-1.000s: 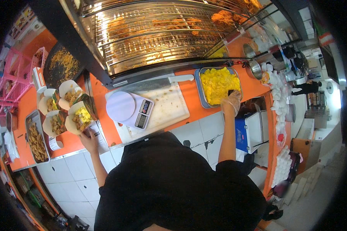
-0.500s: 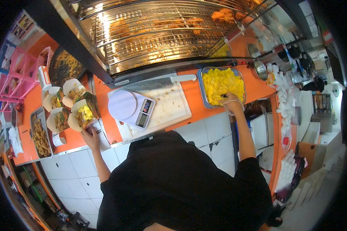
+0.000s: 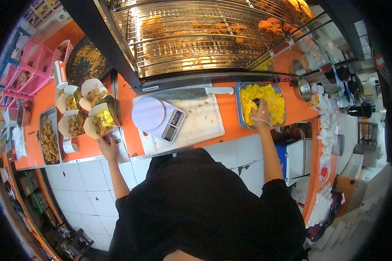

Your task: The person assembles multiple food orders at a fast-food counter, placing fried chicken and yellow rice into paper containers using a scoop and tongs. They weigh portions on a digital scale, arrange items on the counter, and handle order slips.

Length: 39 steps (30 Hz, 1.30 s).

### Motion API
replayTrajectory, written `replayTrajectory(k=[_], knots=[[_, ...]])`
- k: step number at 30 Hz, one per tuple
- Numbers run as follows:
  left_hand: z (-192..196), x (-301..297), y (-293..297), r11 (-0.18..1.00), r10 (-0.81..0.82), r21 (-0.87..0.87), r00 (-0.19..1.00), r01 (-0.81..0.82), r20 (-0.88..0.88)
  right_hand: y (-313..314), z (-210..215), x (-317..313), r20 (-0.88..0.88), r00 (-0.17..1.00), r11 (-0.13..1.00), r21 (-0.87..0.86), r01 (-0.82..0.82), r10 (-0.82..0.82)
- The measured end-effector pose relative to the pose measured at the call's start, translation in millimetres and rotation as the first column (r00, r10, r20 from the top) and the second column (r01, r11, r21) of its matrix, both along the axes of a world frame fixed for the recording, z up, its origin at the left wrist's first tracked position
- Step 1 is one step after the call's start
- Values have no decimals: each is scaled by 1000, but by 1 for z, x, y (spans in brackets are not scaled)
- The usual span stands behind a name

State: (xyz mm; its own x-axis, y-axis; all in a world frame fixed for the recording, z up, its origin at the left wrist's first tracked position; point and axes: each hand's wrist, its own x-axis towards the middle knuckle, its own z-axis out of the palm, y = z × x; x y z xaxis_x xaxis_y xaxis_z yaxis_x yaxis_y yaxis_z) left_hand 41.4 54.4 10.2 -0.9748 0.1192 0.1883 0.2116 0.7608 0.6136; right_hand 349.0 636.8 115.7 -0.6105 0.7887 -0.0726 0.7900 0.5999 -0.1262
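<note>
My left hand (image 3: pixel 109 148) grips the near edge of an open paper food box (image 3: pixel 90 129) holding brown fried pieces and yellow scrambled egg. Three similar boxes (image 3: pixel 68 125) stand close around it, with fried pieces inside. At the right, my right hand (image 3: pixel 261 115), in a clear plastic glove, reaches into a rectangular tray (image 3: pixel 239 108) heaped with scrambled egg (image 3: pixel 272 101). Its fingers close around a small dark utensil (image 3: pixel 256 102), mostly buried or covered. Between my hands, a white kitchen scale (image 3: pixel 154 116) rests on a white cutting board (image 3: pixel 204 117).
A large knife (image 3: pixel 196 92) lies along the board's far side. Behind the counter rises a lit glass warming cabinet (image 3: pixel 191 43) with wire racks. To the left are a metal tray of fried pieces (image 3: pixel 50 139), a dark pan (image 3: pixel 85 63) and pink baskets (image 3: pixel 32 69).
My right hand has pushed farther into the egg and toward the tray's left part, with the dark utensil. The whole view has shifted slightly right; my left hand stays at the box.
</note>
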Motion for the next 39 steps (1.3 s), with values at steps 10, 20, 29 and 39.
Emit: replayTrajectory(k=[10, 20, 29, 39], knots=[[-2, -2, -1, 1000, 9, 11, 1000, -9, -4, 31, -4, 28, -404, 508, 502, -862, 67, -761], [2, 0, 0, 998, 6, 57, 1000, -6, 12, 37, -17, 37, -271, 547, 470, -843, 263, -792], [5, 1, 4, 996, 15, 85, 999, -18, 38, 16, -20, 18, -119, 980, 986, -70, 151, -159], [2, 0, 0, 999, -2, 47, 999, -1, 55, -9, -6, 20, -219, 841, 827, -417, 378, -495]])
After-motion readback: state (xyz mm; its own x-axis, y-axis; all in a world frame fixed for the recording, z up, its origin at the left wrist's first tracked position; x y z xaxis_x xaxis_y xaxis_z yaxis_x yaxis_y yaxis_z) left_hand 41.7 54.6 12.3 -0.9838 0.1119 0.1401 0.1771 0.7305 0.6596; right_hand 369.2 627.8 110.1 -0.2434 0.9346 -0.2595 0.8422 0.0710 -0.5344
